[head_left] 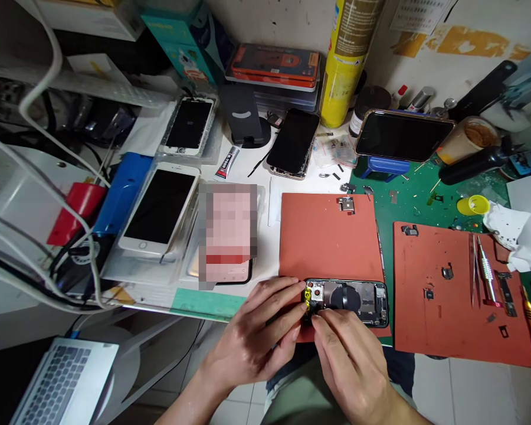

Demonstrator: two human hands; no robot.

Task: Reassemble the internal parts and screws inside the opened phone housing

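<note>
The opened phone (367,301) lies flat on the red mat (327,236), right by the fingertips of both hands. It looks light and stiff, but its bare insides could break easily, and its rim may be slippery (so the long sides seem best for holding). The left hand (254,327) is loosely spread, fingertips at the phone's end by a yellow bit (308,298). The right hand (356,360) curls, finger and thumb close together; I can't tell if they pinch something tiny.
</note>
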